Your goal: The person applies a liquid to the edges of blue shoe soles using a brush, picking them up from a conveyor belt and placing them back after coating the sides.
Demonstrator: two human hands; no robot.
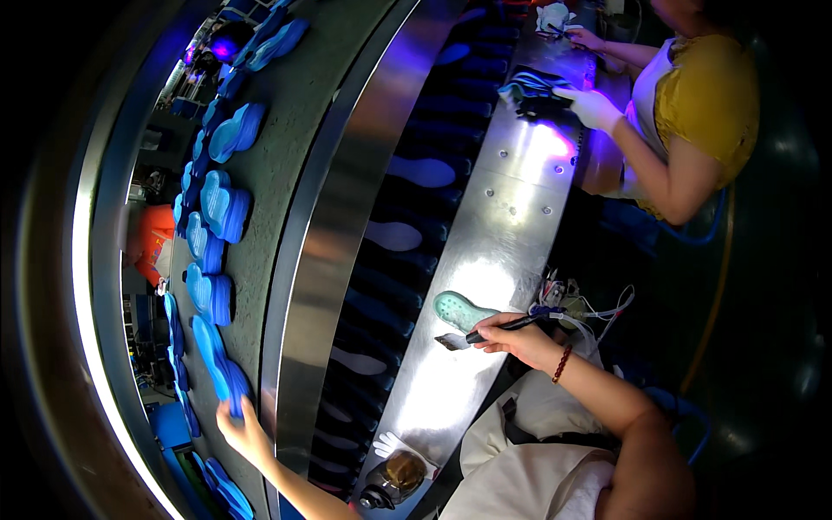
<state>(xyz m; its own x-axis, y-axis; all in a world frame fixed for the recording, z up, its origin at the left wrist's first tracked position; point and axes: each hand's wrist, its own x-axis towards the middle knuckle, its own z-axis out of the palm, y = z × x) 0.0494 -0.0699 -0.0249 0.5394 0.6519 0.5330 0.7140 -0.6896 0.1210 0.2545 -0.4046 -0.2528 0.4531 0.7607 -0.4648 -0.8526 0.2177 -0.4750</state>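
Grey conveyor belt [290,130], metal ledge [516,212], blue shoe soles [221,364] along the belt (surface markings illegible), left hand [250,436] touching one's end, grip unclear, right hand [520,340] clasping a black-handled flat-tipped tool [476,337], mint-green sole [461,309] beside it on the ledge.

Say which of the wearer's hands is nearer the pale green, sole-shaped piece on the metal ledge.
Right. The right hand, holding a black-handled flat tool, is close beside the pale green piece; the left hand is well to its left, at stacked, long blue soles.
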